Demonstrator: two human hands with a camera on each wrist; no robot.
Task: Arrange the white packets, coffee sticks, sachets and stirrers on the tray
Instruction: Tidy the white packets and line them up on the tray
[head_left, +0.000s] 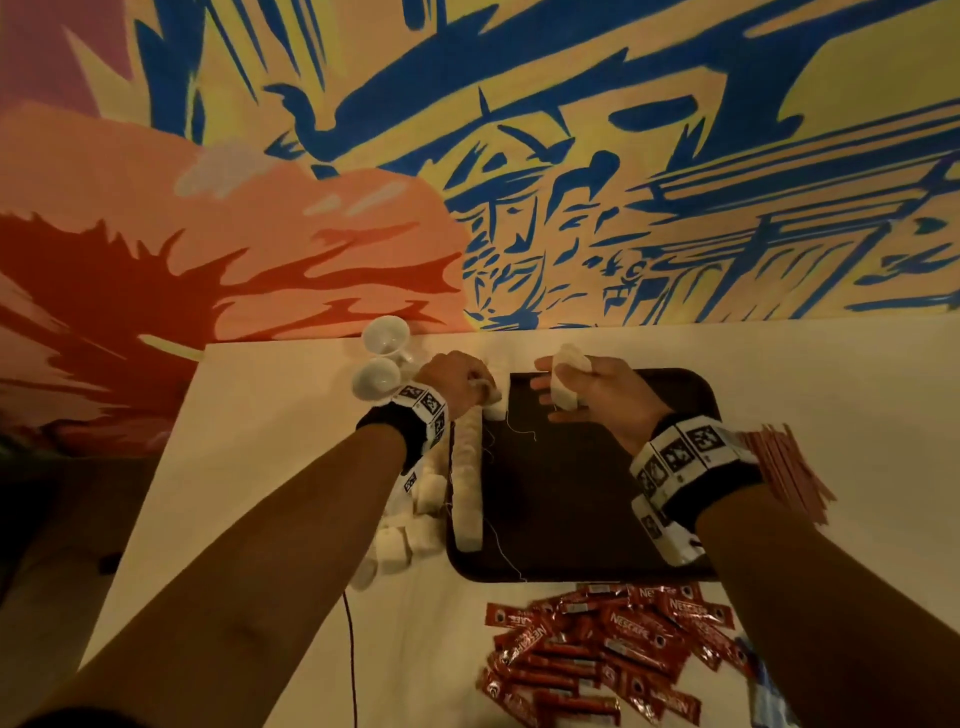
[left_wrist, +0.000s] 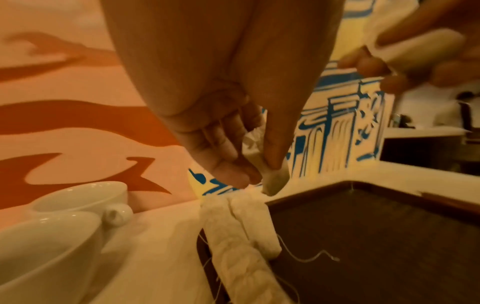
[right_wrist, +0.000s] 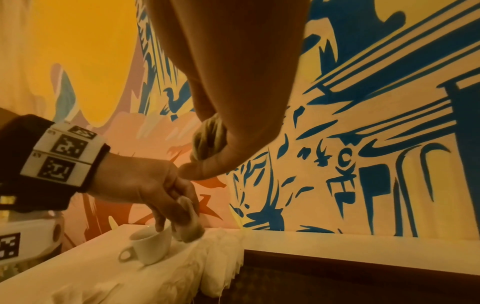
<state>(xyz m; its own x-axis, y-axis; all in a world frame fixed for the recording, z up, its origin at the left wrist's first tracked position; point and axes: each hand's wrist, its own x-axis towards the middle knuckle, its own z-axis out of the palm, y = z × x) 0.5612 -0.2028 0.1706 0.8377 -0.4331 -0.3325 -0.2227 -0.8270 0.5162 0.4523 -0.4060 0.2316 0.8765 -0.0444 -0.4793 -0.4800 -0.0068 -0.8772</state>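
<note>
On the bench (head_left: 291, 467), a packet row (head_left: 466, 483) is laid along the tray (head_left: 571, 493)'s left edge; coffee sticks (head_left: 602, 649) are heaped before it, cups (head_left: 382, 358) behind-left, stirrers (head_left: 784, 467) right.

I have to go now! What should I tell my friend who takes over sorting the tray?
Left hand pinches one white packet above the far end of the packet row along the tray's left edge.
Right hand holds a small stack of packets over the tray.
Done: only that row is laid.
Left: loose packets left of the tray, coffee sticks in front, stirrers at right.
</note>
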